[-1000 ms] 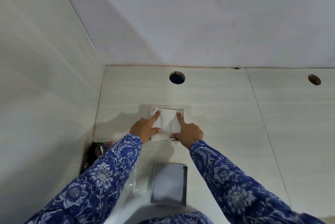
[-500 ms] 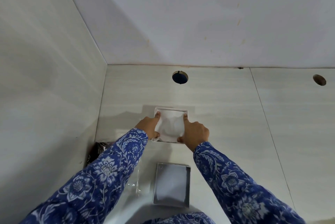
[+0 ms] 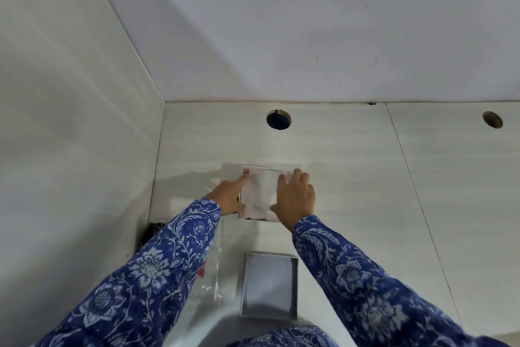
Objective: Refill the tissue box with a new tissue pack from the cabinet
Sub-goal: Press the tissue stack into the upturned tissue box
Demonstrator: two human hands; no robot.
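Observation:
A square tissue box (image 3: 254, 219) sits recessed in the pale countertop, and a white tissue pack (image 3: 261, 192) fills its opening. My left hand (image 3: 226, 199) rests at the box's left edge with its index finger stretched out, pressing the pack's far left corner. My right hand (image 3: 295, 197) lies flat on the right side of the pack, palm down and fingers spread, covering that edge. Neither hand grips anything. The box's grey square lid (image 3: 268, 286) lies loose on the counter, nearer to me than the box.
A crumpled clear plastic wrapper (image 3: 215, 270) lies left of the lid, partly under my left sleeve. A dark object (image 3: 150, 237) sits in the left corner by the wall. Two round holes (image 3: 278, 119) (image 3: 492, 119) pierce the counter near the back wall.
My right hand has moved from the pack's right edge onto its top and lies flat. My left index finger has slid to the far left corner. The tissue pack sits lower in the box.

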